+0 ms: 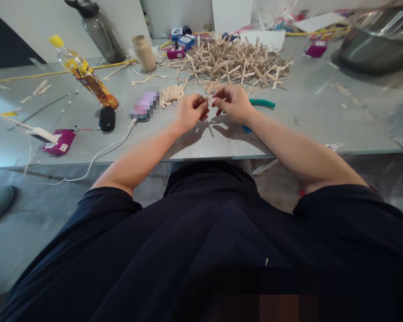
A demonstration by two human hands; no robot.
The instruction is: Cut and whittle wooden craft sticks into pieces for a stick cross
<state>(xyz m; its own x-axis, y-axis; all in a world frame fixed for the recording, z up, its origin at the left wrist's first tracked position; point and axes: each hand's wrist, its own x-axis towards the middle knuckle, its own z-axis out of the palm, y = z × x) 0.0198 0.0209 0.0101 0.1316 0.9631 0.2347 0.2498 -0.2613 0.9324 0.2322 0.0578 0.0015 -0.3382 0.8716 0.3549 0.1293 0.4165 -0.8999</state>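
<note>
My left hand [190, 112] is closed above the near part of the table, its thumb and fingers pinching a small thin wooden stick [208, 91] whose pale tip pokes up. Just to the right, my right hand [233, 103] is curled with thumb and fingertips drawn together; anything between them is too small to make out. A narrow gap separates the two hands. Beneath my right wrist lies a tool with teal handles [263, 103], its head hidden. Behind the hands spreads a large heap of small wooden pieces [235, 60]. A neat row of flat sticks [173, 94] lies beside my left hand.
Left of the hands are a phone [146, 105] on a white cable, a black case [106, 119], a yellow-capped drink bottle [90, 78] and a purple box [58, 141]. A wooden cup [143, 53] and dark bottle [102, 36] stand behind. A metal bowl [372, 49] sits far right.
</note>
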